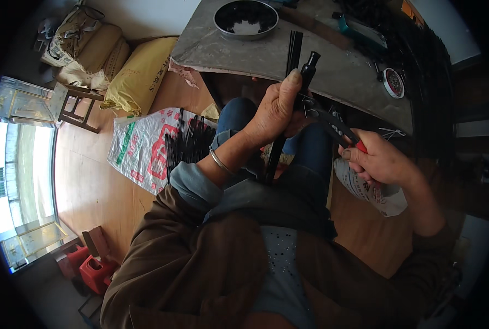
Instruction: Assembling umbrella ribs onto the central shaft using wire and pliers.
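Observation:
My left hand (274, 107) is closed round black tubes above my lap, its thumb pressed on top. One thicker tube with a ringed end (310, 67) pokes up past the thumb, beside slimmer black rods (295, 52). Below the fist, a black length runs down between my knees. My right hand (384, 159) grips pliers (336, 126) with dark, red-marked handles. Their jaws meet the tubes at the right side of my left fist, where thin metallic bits show; what exactly they bite on is too small to tell.
A grey table (200, 46) stands ahead, bearing a dark round bowl (247, 37) and a small round tin (387, 90). Several black rods (187, 137) lie on a printed white sack (140, 140) at left. Beyond are a yellow sack (143, 77), a wooden stool (79, 116) and red containers (97, 277).

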A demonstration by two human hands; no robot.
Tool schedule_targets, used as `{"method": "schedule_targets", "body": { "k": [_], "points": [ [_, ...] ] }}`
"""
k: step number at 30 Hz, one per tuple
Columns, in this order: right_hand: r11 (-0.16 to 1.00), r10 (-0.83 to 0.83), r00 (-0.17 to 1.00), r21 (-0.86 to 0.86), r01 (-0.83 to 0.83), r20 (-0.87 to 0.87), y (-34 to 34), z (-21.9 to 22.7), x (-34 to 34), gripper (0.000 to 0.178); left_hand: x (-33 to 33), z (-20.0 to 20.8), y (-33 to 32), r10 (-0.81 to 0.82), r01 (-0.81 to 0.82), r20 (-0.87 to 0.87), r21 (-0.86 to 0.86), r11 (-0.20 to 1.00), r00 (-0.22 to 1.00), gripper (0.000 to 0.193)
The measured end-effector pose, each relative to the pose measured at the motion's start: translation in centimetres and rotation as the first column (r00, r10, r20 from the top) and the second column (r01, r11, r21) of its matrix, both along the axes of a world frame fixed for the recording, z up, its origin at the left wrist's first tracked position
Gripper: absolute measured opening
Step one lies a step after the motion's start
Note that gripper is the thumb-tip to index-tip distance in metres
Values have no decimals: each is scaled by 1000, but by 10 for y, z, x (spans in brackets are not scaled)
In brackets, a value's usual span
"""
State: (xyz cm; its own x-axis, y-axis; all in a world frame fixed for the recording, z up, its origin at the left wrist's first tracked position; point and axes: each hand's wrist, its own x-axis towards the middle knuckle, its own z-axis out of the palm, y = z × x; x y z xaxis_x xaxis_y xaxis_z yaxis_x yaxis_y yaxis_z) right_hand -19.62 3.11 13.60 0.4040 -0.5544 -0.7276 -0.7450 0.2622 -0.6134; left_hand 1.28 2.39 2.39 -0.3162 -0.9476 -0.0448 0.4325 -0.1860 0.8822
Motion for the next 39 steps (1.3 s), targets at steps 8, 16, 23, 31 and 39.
{"method": "schedule_targets", "body": {
  "k": [8, 16, 23, 31, 39],
  "points": [
    [999, -25, 996, -32, 23, -89, 3, 9, 9, 17, -16, 1, 4, 298, -277, 152, -144, 950, 942, 53],
    [986, 19, 981, -162, -51, -196, 7, 7, 15, 15, -18, -5, 1, 380, -351, 185, -170, 921, 906, 48],
    [632, -42, 999, -774, 36, 12, 23, -51, -10, 30, -3, -8, 2, 194, -190, 44, -77, 979, 980, 58],
    [191, 14, 998, -980, -55, -53, 15, -45, -12, 43, -5, -10, -1, 165, -165, -10, -33, 986, 986, 60],
    [89, -82, 992, -992, -91, -98, 20, -56, 3, 56, -13, -11, 1, 258, -258, 18, 22, 966, 966, 54]
  ]
}}
